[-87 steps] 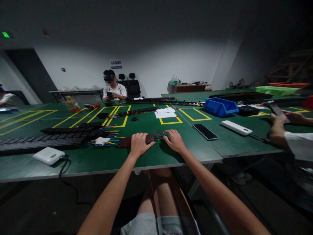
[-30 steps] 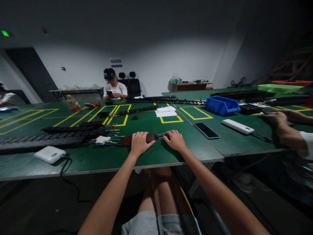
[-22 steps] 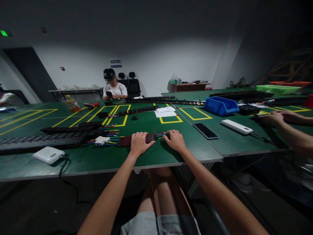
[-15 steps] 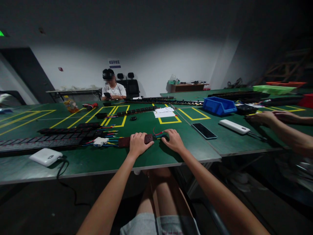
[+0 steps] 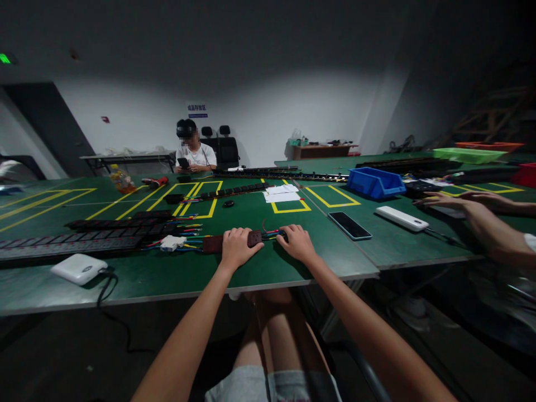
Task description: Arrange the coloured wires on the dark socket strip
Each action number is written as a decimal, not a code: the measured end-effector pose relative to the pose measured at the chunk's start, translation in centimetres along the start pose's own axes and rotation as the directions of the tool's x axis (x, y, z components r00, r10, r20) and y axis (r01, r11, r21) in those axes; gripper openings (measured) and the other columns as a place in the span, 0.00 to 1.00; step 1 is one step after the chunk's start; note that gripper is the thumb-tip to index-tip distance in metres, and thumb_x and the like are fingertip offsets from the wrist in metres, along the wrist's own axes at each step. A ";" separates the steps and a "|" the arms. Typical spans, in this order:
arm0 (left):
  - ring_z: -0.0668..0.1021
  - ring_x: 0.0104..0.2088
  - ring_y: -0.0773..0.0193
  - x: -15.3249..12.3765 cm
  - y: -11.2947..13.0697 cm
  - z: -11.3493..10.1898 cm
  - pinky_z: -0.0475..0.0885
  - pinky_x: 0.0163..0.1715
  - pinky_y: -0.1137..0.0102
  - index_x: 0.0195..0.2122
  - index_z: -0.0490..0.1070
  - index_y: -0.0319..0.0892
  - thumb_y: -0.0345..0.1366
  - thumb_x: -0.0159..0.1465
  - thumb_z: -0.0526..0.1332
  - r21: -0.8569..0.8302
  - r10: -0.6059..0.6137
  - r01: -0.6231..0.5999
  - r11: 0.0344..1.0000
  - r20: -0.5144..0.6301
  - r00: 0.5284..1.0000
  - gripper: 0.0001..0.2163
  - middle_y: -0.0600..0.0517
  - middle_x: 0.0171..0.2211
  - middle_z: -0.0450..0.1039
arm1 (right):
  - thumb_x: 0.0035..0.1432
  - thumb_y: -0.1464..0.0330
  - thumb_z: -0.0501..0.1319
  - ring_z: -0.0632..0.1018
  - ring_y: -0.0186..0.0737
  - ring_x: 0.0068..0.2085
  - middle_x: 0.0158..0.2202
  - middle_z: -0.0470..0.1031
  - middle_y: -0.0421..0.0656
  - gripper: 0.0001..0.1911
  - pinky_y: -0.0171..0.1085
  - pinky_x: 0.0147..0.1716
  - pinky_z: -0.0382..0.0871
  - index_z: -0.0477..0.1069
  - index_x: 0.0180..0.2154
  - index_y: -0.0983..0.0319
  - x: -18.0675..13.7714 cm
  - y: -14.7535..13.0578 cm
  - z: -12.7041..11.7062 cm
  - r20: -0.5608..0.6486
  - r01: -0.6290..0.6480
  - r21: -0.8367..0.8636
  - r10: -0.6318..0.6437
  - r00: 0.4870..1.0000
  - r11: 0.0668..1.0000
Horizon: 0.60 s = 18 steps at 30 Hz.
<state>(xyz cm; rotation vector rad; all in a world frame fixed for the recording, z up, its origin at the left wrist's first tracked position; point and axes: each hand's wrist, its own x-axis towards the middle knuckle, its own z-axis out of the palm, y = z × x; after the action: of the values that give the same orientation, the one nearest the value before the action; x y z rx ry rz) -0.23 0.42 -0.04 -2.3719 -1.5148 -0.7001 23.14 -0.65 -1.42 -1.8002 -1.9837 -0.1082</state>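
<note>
My left hand (image 5: 238, 247) is wrapped over a dark brown socket block (image 5: 213, 244) lying on the green table; its right end sticks out beside my thumb. Coloured wires (image 5: 270, 234) run out of that end to my right hand (image 5: 296, 242). The right fingers are curled around the wires, and their far ends are hidden under the hand. From the block's left side, more wires lead past a white connector (image 5: 173, 242) to long dark power strips (image 5: 84, 243) lying side by side.
A white power bank (image 5: 79, 268) with a cable lies front left. To the right are a phone (image 5: 349, 224), another white power bank (image 5: 401, 218) and a blue bin (image 5: 376, 182). White papers (image 5: 282, 193) lie ahead. A co-worker's hands (image 5: 469, 204) rest at the right; another person (image 5: 193, 152) sits opposite.
My left hand stays on the block. My right hand has shifted slightly at the wires, and the red wire lies lower. At the right, the co-worker's hands have flattened and moved a little.
</note>
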 end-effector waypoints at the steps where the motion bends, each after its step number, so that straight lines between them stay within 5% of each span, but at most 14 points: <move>1: 0.74 0.46 0.48 0.0 0.0 0.0 0.61 0.48 0.56 0.48 0.74 0.44 0.62 0.63 0.60 0.003 0.003 -0.003 1.000 -0.002 1.000 0.26 0.44 0.43 0.77 | 0.70 0.56 0.55 0.71 0.50 0.56 0.55 0.76 0.51 0.22 0.44 0.51 0.64 0.72 0.57 0.59 0.0 0.0 0.0 -0.011 -0.011 -0.003 0.011 1.000 1.000; 18: 0.74 0.48 0.48 -0.1 0.0 -0.2 0.61 0.50 0.55 0.50 0.74 0.45 0.62 0.64 0.59 -0.027 -0.015 0.015 1.000 0.022 1.000 0.26 0.44 0.45 0.77 | 0.71 0.58 0.53 0.73 0.50 0.53 0.52 0.77 0.52 0.19 0.43 0.50 0.63 0.74 0.52 0.60 0.1 0.1 0.1 -0.026 -0.090 -0.011 0.090 0.996 0.996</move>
<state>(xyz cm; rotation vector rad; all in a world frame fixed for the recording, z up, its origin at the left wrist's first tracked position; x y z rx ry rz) -0.32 0.27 0.03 -2.3982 -1.5427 -0.7050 23.21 -0.51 -1.53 -1.8835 -1.8851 -0.1146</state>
